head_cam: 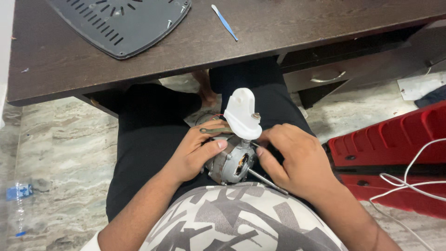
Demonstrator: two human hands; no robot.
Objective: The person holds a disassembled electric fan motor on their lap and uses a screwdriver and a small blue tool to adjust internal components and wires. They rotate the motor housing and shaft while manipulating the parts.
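Observation:
A grey metal fan motor [231, 163] rests on my lap, with a white plastic bracket [242, 114] standing up from its top. My left hand [197, 151] wraps around the motor's left side, thumb pressed on the housing, and a thin metal tool [214, 130] lies across its fingers. My right hand [290, 158] grips the motor's right side, fingers curled at the base of the bracket. The motor's steel shaft [267, 179] pokes out below, toward my patterned shirt. Red and black wires show behind the motor.
A dark wooden table [260, 37] spans the top, carrying a grey vented fan cover [118, 23] and a small blue-handled tool [225, 22]. A red plastic object [395, 153] with a white cable [409, 179] sits at right. A plastic bottle [18, 204] lies on the marble floor at left.

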